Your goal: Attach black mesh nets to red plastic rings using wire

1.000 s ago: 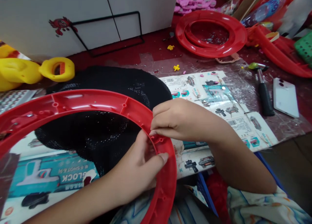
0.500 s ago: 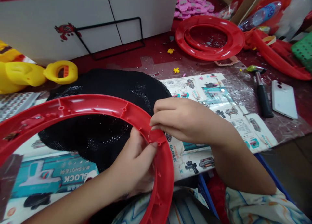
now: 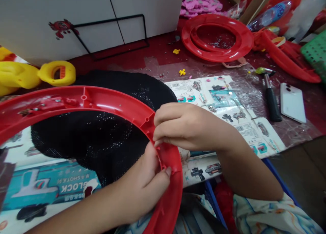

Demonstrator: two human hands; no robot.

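Together on glossy red ring [image 3: 109, 99], left hand [image 3: 144, 184], right hand [image 3: 183, 125], mesh [image 3: 109, 139] beneath

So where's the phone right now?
In the head view, the white phone lies toward the table's right side, just right of the black-handled tool.

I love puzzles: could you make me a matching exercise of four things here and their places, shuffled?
1. hollow red plastic ring
2. black-handled metal hammer
3. yellow cross-shaped plastic piece
4. black mesh cloth

A. immediately left of the white rectangular phone
B. partly seen through the ring's opening
C. just beyond the printed white cardboard
D. held by the left hand

Right pairs: 1-D, 2-A, 3-C, 4-B
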